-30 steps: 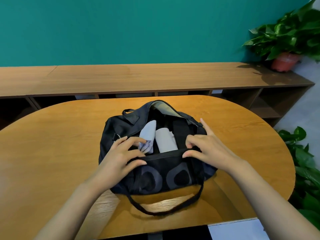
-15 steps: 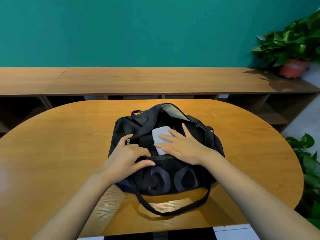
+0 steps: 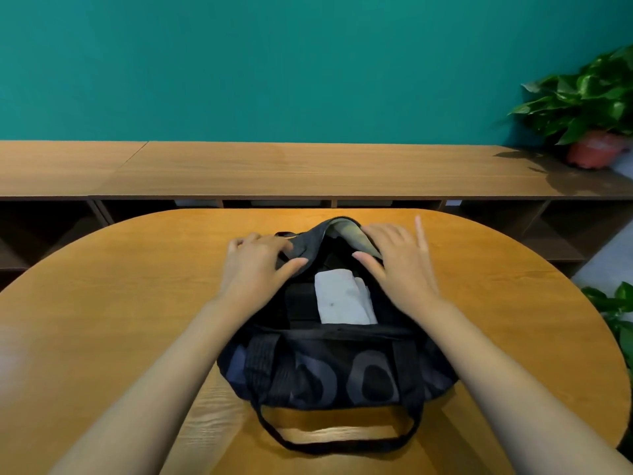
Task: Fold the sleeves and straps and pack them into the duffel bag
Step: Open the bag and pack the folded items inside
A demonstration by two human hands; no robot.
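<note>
A black duffel bag (image 3: 342,371) sits open in the middle of an oval wooden surface (image 3: 137,286), seen from above by the person packing it. Inside, a pale folded cloth (image 3: 337,299) lies toward the right of the opening, beside dark folded items. The left hand (image 3: 255,265) grips the bag's raised far edge, fingers curled over the fabric and thumb beneath it. The right hand (image 3: 400,269) rests on the same edge where its lighter lining shows, fingers nearly straight and the little finger spread apart. The bag's carry handle (image 3: 339,443) loops onto the surface at the near side. Behind stand a low wooden shelf (image 3: 274,169), a teal wall (image 3: 274,63) and a potted plant (image 3: 589,104).
</note>
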